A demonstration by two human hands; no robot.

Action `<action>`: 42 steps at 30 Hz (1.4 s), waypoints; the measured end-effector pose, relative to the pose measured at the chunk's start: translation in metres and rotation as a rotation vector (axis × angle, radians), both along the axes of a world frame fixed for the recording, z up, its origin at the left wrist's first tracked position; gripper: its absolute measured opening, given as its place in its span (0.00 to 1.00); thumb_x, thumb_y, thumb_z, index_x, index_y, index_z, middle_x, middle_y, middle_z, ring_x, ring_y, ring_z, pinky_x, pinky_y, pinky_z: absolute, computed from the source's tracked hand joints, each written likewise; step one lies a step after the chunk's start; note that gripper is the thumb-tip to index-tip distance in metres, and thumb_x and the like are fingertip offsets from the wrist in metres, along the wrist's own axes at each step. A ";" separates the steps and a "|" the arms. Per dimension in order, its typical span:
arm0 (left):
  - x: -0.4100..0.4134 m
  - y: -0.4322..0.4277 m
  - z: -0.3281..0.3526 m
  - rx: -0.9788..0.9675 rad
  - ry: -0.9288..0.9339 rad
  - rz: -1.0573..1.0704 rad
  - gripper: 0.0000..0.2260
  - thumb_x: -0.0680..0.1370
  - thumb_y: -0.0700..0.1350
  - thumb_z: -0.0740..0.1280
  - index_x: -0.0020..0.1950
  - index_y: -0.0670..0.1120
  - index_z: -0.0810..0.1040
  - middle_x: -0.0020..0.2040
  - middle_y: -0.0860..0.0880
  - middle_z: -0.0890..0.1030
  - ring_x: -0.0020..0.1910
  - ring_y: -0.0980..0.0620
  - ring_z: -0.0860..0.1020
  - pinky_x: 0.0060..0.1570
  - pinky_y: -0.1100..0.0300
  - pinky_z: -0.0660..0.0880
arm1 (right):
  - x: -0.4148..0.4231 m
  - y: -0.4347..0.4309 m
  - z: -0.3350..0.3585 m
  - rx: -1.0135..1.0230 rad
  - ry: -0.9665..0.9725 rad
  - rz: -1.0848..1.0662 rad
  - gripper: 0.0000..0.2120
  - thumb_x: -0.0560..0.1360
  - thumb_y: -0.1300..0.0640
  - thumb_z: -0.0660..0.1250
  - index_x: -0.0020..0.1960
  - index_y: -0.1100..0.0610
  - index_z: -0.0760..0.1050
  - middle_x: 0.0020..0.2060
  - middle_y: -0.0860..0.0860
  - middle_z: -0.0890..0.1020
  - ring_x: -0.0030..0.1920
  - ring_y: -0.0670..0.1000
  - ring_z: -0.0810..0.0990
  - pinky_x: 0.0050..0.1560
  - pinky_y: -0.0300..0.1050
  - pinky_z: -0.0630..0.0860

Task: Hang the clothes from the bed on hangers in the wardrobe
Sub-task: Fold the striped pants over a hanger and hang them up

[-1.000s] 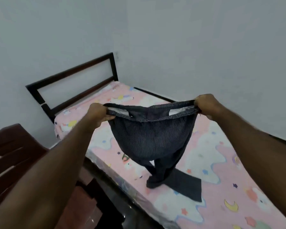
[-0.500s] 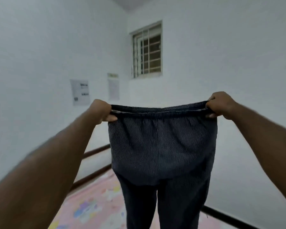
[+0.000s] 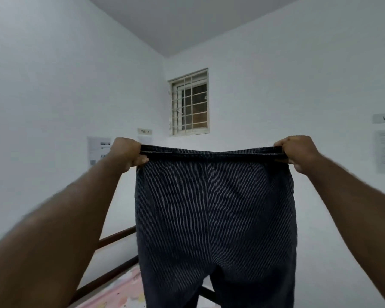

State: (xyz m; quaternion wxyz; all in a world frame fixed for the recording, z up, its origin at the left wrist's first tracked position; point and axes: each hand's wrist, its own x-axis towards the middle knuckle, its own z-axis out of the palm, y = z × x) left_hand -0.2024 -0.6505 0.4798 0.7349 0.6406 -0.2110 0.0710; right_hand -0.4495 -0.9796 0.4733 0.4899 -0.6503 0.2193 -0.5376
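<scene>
The trousers (image 3: 213, 218) are hanging in the air above the bed (image 3: 118, 294), stretched flat by the waistband (image 3: 211, 151). The left hand (image 3: 126, 153) and the right hand (image 3: 295, 152) are each gripping one end of it, fingers (image 3: 142, 161) curled tightly around the cloth. The fabric is seeming soft, light and limp, so I am judging the elastic waistband the surest place for holding; it is showing dark with thin pale stripes
</scene>
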 end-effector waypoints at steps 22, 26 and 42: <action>-0.030 0.048 -0.012 -0.262 -0.612 -0.275 0.07 0.80 0.35 0.62 0.50 0.46 0.76 0.43 0.48 0.81 0.42 0.54 0.78 0.41 0.64 0.76 | -0.030 0.022 -0.014 -0.350 -0.242 0.191 0.12 0.78 0.72 0.61 0.48 0.58 0.77 0.41 0.53 0.81 0.34 0.45 0.80 0.37 0.34 0.79; -0.063 -0.001 -0.013 0.024 -0.636 -0.556 0.06 0.80 0.33 0.61 0.52 0.42 0.75 0.44 0.45 0.80 0.45 0.51 0.77 0.44 0.60 0.76 | 0.007 0.065 -0.015 -0.341 -0.096 0.455 0.14 0.75 0.77 0.61 0.46 0.60 0.77 0.38 0.52 0.81 0.35 0.46 0.80 0.37 0.35 0.78; -0.079 -0.046 -0.075 0.286 -0.420 -0.813 0.18 0.75 0.43 0.67 0.58 0.30 0.74 0.50 0.39 0.79 0.51 0.46 0.79 0.53 0.56 0.78 | 0.036 0.133 -0.054 -0.311 0.188 0.824 0.09 0.76 0.70 0.62 0.54 0.64 0.75 0.48 0.59 0.77 0.45 0.54 0.76 0.41 0.39 0.75</action>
